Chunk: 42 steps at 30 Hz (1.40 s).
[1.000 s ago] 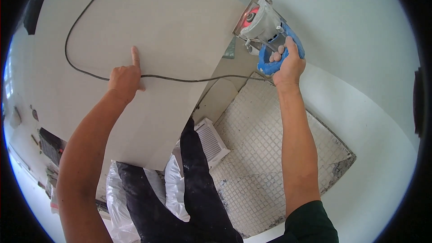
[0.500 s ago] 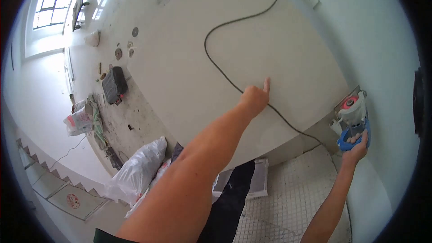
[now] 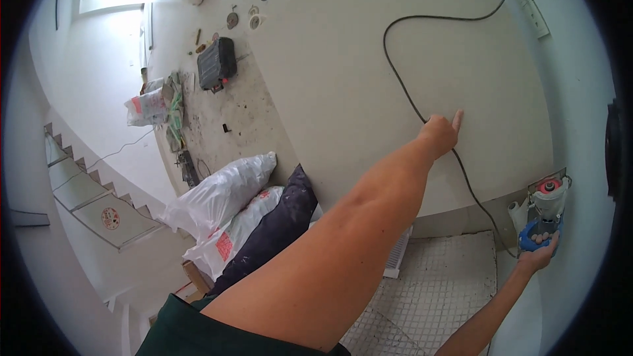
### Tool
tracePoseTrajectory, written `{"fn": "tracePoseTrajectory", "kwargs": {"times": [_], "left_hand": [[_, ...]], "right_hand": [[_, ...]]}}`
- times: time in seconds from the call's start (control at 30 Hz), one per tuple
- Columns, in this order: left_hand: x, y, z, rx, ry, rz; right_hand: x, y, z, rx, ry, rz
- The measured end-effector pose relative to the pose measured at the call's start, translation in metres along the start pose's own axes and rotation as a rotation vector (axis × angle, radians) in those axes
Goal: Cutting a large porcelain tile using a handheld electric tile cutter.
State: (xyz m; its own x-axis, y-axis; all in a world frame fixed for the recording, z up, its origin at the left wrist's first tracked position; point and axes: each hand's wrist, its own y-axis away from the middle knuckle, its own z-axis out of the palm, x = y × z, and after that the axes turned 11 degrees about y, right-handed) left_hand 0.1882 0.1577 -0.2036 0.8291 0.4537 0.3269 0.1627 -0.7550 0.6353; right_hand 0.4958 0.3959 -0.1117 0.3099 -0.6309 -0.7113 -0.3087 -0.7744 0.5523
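My left hand [image 3: 439, 133] is on a large beige board [image 3: 316, 79], index finger stretched out, the other fingers curled over a black cable [image 3: 402, 79]; whether they grip it is hidden. My right hand [image 3: 537, 257] is closed on the blue handle of a power tool [image 3: 547, 207] with a pale body, a red ring and a metal base, low at the right, where the board's edge meets the white wall [image 3: 573, 112]. The cable runs from a wall socket [image 3: 533, 10] across the board, down toward the tool.
White sacks [image 3: 221, 191] and a dark sack [image 3: 277, 217] lie left of my arm. A grey toolbox [image 3: 216, 64], scattered discs and debris sit on the bare floor [image 3: 237, 125]. Stairs [image 3: 89, 171] are at the far left. A gridded tile surface [image 3: 428, 277] lies below the board.
My view has swung leftward, bringing the room, sacks and socket into sight. Both hands appear farther right and lower in the picture, my right hand still gripping the tool.
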Motion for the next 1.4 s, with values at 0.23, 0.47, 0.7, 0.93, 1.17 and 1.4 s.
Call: {"fn": "tracePoseTrajectory", "kwargs": {"times": [0.23,0.47,0.7,0.93,1.17,1.4], "left_hand": [[-0.015,-0.020,0.024,-0.100,-0.069,0.043],[-0.009,-0.028,-0.006,-0.167,-0.142,0.061],[-0.009,-0.047,0.001,-0.234,-0.192,-0.076],[0.010,-0.048,-0.021,-0.226,-0.205,-0.059],[0.005,-0.046,-0.018,-0.234,-0.239,-0.052],[0.007,-0.046,-0.020,-0.251,-0.216,-0.115]], "right_hand": [[0.019,-0.035,-0.006,-0.159,-0.181,0.172],[-0.001,-0.020,0.011,-0.074,0.043,-0.060],[0.009,-0.020,0.021,-0.021,-0.199,0.009],[-0.015,-0.004,0.018,-0.012,-0.142,-0.069],[-0.012,-0.004,0.021,0.036,-0.102,-0.054],[-0.010,-0.005,0.021,-0.005,-0.105,-0.092]]}}
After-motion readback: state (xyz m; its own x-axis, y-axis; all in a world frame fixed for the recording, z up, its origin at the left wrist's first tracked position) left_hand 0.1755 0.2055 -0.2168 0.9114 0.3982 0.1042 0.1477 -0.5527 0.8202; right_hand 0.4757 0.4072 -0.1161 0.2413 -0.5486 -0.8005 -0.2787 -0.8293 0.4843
